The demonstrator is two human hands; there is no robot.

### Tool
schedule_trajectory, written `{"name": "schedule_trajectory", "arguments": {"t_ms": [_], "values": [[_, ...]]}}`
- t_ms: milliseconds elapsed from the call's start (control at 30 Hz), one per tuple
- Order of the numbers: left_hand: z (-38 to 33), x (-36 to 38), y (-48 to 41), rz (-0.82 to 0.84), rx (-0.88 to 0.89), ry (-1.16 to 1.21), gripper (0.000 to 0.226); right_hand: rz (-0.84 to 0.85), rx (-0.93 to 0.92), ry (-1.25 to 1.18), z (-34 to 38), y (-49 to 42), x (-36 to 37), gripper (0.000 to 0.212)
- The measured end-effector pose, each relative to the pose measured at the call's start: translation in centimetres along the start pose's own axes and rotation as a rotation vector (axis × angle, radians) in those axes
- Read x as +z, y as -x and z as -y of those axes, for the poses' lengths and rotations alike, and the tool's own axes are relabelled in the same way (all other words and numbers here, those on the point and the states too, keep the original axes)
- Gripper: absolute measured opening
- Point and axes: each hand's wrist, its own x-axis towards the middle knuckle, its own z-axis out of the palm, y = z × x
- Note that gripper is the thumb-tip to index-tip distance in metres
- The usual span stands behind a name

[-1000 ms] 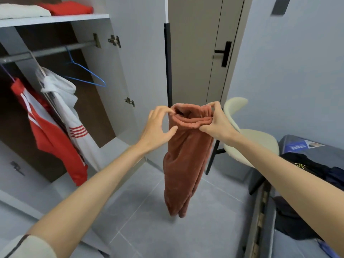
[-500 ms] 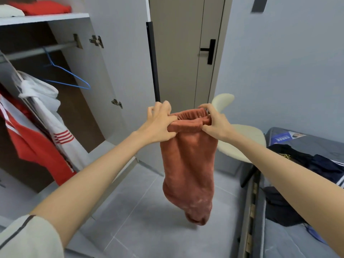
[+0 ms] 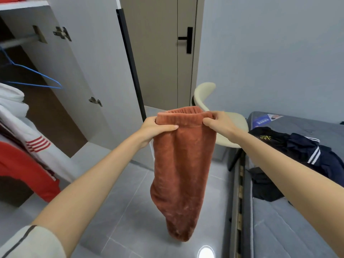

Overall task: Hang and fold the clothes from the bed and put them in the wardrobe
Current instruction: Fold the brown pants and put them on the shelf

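The left hand and the right hand each pinch one end of the waistband of the fuzzy rust-red pants, which hang down between them over the grey tiled floor, with dark clothes on the bed beside the right hand.

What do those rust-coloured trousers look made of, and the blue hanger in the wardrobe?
Rust-coloured trousers: probably soft fleece or plush knit. The surface looks fuzzy and matte, and the waistband is gathered like elastic.
Blue hanger: likely thin wire with a blue coating. It is very slender with smooth bends, though plastic cannot be ruled out.
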Motion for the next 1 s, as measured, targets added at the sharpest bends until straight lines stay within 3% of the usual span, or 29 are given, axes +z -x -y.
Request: {"name": "schedule_trajectory", "arguments": {"t_ms": [167,333,500,600,700,867,1000], "values": [[0.5,2.8,-1.2,0.139,-0.031,-0.14,0.046,-0.051,0.091,0.001,-3.4,2.4,-1.2,0.017],[0.3,7.6,-1.9,0.26,0.049,-0.182,0.051,-0.155,0.149,-0.039,-6.8,4.4,-3.4,0.039],[-0.3,11.7,-3.8,0.315,0.171,-0.172,0.05,-0.305,0.171,0.026,-9.1,4.2,-6.3,0.012],[-1.0,13.3,-5.2,0.295,0.235,-0.143,0.042,-0.356,0.138,0.153,-9.6,2.6,-7.7,0.021],[-1.8,14.0,-7.2,0.262,0.27,-0.149,0.039,-0.371,0.139,0.093,-9.4,1.0,-8.7,0.014],[-2.2,14.6,-11.8,0.22,0.175,-0.102,0.045,-0.378,0.154,-0.119,-9.5,-2.0,-10.3,0.006],[-2.5,14.7,-17.2,0.312,0.094,-0.132,0.039,-0.412,0.196,-0.176,-10.7,-5.8,-11.8,0.007]]}}
